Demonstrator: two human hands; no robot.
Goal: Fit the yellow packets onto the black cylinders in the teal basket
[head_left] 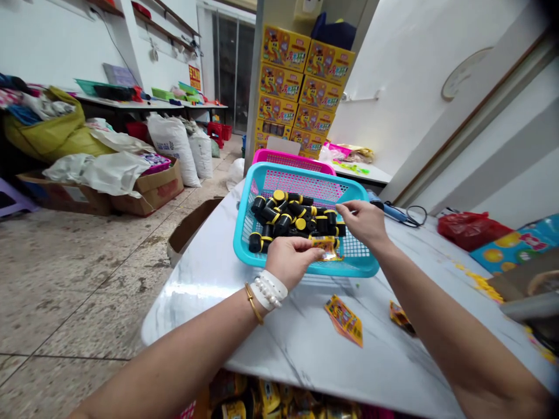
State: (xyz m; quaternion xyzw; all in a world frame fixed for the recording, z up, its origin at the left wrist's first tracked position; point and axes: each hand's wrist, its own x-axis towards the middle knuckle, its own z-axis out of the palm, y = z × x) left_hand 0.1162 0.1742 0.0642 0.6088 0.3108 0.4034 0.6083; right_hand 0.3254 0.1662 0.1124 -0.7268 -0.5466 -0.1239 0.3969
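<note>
A turquoise plastic basket (pixel 305 269) stands on the white marbled table, with several small black cylinders with yellow bands (pixel 283 222) lying jumbled in it. Over the basket's near rim, my left hand (pixel 288 262) pinches a small printed yellow-orange plastic sleeve (pixel 326 247) between thumb and fingers. My right hand (pixel 365 222) hangs over the basket's right side, thumb and fingers closed together beside the cylinders; whatever may be in that pinch is too small to make out. Flat on the table below the basket lie more printed sleeves (pixel 345 321).
A pink basket (pixel 297 160) stands behind the turquoise one. Stacked yellow printed boxes (pixel 283 81) rise beyond. To the right are a blue tool with a cord (pixel 395 213) and a red plastic bag (pixel 474 230). Yellow packed items (pixel 271 396) sit below the table's front edge.
</note>
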